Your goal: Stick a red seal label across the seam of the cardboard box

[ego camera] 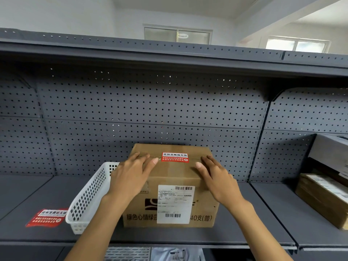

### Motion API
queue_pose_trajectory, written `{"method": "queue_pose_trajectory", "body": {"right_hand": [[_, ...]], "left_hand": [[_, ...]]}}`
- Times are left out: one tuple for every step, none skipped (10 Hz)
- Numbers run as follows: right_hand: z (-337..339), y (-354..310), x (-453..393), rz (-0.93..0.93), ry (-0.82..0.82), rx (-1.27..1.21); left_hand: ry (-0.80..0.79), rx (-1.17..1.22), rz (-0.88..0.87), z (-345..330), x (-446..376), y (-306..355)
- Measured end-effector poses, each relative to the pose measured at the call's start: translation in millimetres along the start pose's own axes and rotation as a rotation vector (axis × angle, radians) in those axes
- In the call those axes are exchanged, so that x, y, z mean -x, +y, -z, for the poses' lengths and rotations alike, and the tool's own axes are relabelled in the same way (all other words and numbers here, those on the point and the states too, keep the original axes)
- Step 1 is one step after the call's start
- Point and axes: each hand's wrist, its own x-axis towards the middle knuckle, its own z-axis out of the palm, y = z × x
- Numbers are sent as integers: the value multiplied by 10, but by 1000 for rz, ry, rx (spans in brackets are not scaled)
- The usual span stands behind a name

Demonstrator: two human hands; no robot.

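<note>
The label (pixel 175 157) lies across the box (pixel 173 185) seam. Left hand (pixel 130 174) and right hand (pixel 216 176) rest flat on top, fingers spread, grasping nothing.

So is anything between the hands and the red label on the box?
Nothing visible. The label lies across the box top seam, bare, between the left hand and right hand, both flat on the top.

- Left hand (pixel 131 172) is lying flat, palm down, fingers spread and pointing forward and rightward.
- Right hand (pixel 216 176) is lying flat, palm down, fingers spread, pointing forward and leftward.
- Both forearms are reaching forward, bare.
</note>
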Motion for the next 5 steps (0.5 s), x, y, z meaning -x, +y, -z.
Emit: {"method": "queue_pose_trajectory", "body": {"right_hand": [[23, -13, -15, -19, -38, 16], [48, -26, -26, -16, -48, 7], [80, -57, -8, -24, -53, 36], [135, -91, 40, -10, 26, 43], [223, -123, 86, 134, 174, -118]], "left_hand": [[-25, -6, 18, -5, -26, 11], [-60, -11, 15, -16, -46, 5], [-73, -20, 0, -4, -39, 2], [-21, -39, -48, -18, -12, -47], [106, 42, -146, 7, -35, -40]]}}
